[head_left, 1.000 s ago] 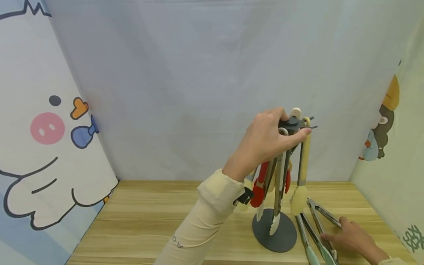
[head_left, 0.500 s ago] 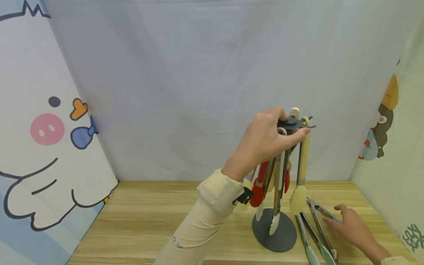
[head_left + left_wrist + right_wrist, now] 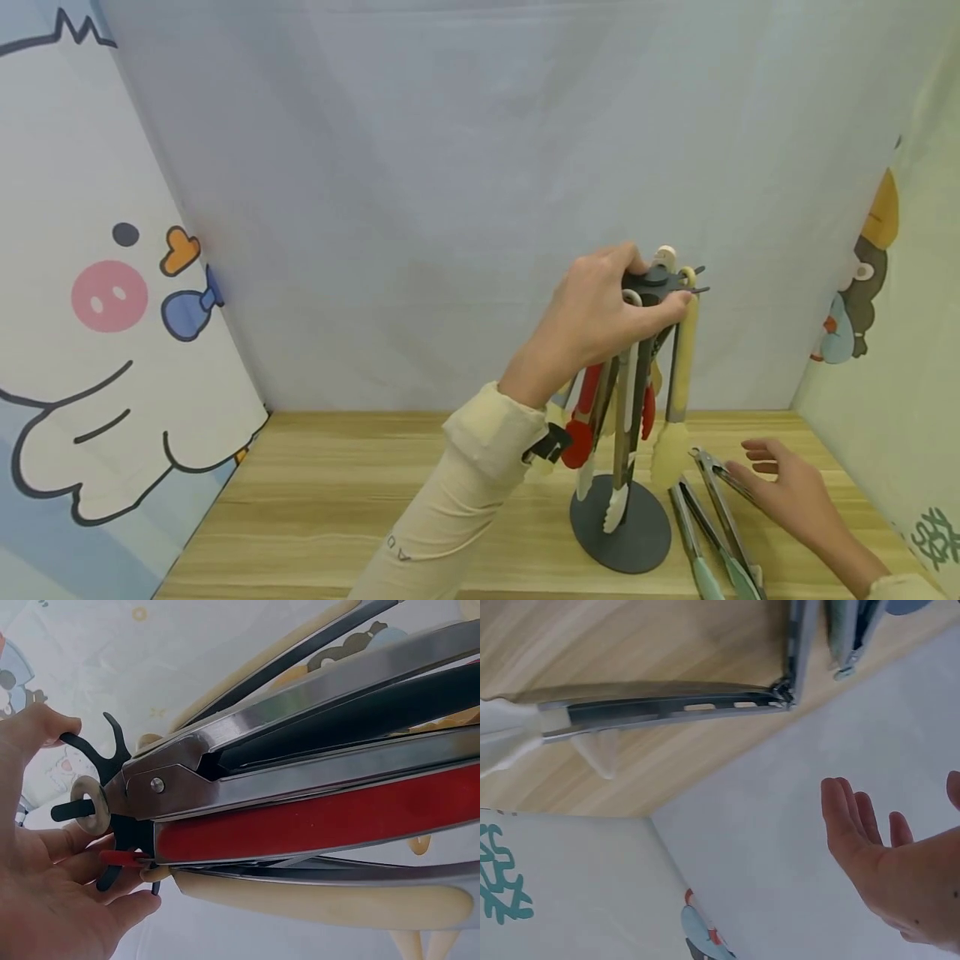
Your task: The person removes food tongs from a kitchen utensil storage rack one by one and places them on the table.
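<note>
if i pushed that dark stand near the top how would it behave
The dark stand would more likely tip than slide, since it rises tall above a round base. The pale yellow tongs would probably swing, as they hang from near its top. The left hand holding it up there may well steady it.

The pale, wood-grained bench (image 3: 360, 500) carries, toward three o'clock, a round, dark-grey stand base (image 3: 651, 542); at the base's three o'clock lie splayed mint-tipped metal tongs (image 3: 692, 532), then splayed white-tipped metal tongs (image 3: 721, 502).
</note>
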### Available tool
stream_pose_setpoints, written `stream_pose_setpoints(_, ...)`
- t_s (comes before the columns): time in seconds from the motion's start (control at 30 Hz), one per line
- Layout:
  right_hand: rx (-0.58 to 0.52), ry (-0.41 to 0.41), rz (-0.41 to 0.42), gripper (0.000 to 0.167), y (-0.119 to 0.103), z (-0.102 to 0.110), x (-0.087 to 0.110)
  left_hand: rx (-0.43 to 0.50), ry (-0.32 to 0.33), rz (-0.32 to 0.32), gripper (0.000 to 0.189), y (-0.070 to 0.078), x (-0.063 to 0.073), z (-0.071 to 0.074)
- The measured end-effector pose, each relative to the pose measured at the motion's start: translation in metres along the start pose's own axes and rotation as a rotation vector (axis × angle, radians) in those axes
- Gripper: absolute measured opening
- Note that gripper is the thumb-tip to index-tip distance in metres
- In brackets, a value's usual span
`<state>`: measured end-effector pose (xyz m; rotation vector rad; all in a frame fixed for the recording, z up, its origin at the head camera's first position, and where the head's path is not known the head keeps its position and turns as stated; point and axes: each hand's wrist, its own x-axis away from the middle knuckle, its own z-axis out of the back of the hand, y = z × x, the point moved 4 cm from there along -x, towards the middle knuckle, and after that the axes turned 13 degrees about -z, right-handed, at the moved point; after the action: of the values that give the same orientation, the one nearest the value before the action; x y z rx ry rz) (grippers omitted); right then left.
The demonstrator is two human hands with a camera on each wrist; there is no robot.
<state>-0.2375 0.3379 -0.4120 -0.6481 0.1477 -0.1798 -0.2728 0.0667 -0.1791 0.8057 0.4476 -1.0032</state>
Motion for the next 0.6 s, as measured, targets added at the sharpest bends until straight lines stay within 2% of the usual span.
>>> stream_pose_setpoints(0.33, -0.109, 0.097, 0.031, 0.050, -0.031, 0.014, 0.002, 0.020, 0.006, 0.001, 0.029, 0.000, 0.001, 0.002)
stream_pose_setpoints(0.6, -0.185, 0.102, 0.098, 0.041, -0.052, 0.018, 0.006, 0.036, -0.007, 0.011, 0.031, -0.002, 0.002, 0.004)
